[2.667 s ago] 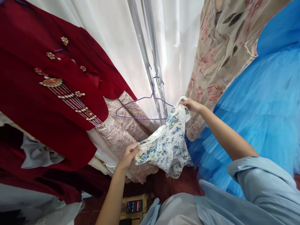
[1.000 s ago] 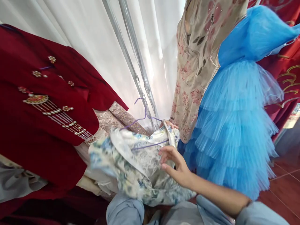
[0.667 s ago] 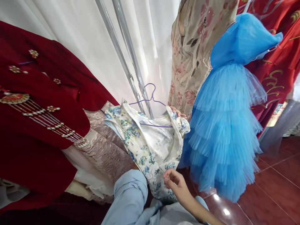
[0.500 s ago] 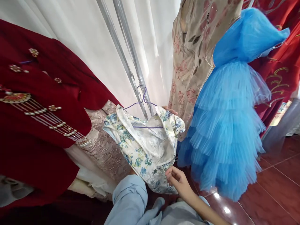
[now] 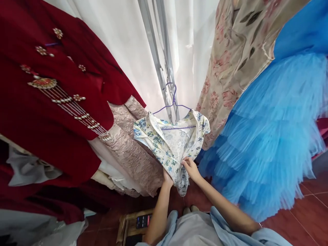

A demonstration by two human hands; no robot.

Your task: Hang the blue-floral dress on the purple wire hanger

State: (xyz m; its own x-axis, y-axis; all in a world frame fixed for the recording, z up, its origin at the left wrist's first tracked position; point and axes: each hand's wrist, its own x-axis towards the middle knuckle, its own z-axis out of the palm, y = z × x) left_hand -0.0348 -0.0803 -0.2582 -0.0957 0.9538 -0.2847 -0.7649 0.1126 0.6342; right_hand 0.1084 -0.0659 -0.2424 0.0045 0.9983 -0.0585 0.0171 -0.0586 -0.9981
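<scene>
A short-sleeved floral blouse (image 5: 164,145), white with blue, green and yellow flowers, hangs on a purple wire hanger (image 5: 174,100) and has a deep V front. My right hand (image 5: 190,168) pinches the fabric near the bottom of the V, thumb and fingertips together. At the blouse's lower left edge is my left hand (image 5: 167,178), touching the cloth from the side; its fingers are hidden behind it. The lower end of the blouse hangs bunched between and below both hands.
A dark red beaded garment (image 5: 64,112) and a pink textured dress (image 5: 135,147) hang left. On the right are a beige floral dress (image 5: 220,78) and a blue tiered tulle dress (image 5: 269,136). Grey metal poles (image 5: 164,51) stand before a white curtain (image 5: 115,34). A phone (image 5: 143,221) lies low on a wooden stool (image 5: 123,229).
My left hand has come into view at the blouse's lower left edge. Fingers seen earlier at the right shoulder no longer show. My right hand still pinches the front; the view has shifted.
</scene>
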